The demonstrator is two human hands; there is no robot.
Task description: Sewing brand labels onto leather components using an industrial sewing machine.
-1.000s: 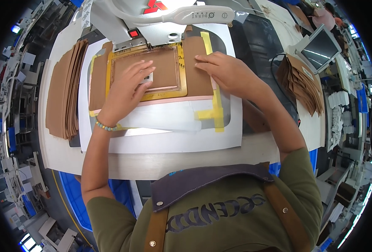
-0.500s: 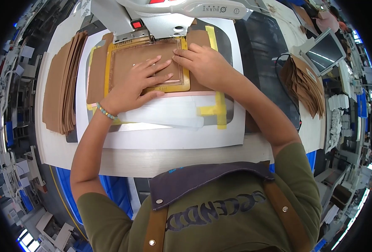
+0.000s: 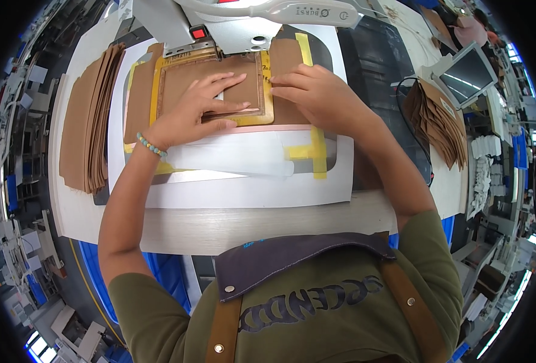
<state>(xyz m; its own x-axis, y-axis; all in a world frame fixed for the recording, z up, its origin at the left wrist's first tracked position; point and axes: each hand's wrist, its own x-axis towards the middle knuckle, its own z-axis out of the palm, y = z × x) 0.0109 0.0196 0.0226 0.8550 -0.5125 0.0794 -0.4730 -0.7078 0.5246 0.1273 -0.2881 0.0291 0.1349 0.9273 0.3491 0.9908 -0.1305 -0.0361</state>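
My left hand (image 3: 198, 109) lies spread over a brown sheet (image 3: 177, 78) inside a yellow rectangular frame (image 3: 156, 94), hiding most of a small white piece (image 3: 220, 95) there. My right hand (image 3: 316, 97) rests with slightly bent, separated fingers at the frame's right side, over brown material (image 3: 286, 51). The frame sits beneath a white machine head (image 3: 231, 36) with a red button. Below it a translucent white strip (image 3: 231, 157) and yellow tape (image 3: 318, 166) lie on a white sheet (image 3: 250, 193).
Stacks of brown pieces lie left (image 3: 86, 121) and right (image 3: 437, 121) on the pale table (image 3: 268, 230). A tilted screen (image 3: 464, 75) and black cable stand at right. Blue bins (image 3: 168, 275) are below the table. Another person (image 3: 467, 30) is at the upper right.
My left hand has moved rightward, fingers spreading. My right hand has shifted left from the outer brown material to the frame, then slightly back right. The view has shifted a little.
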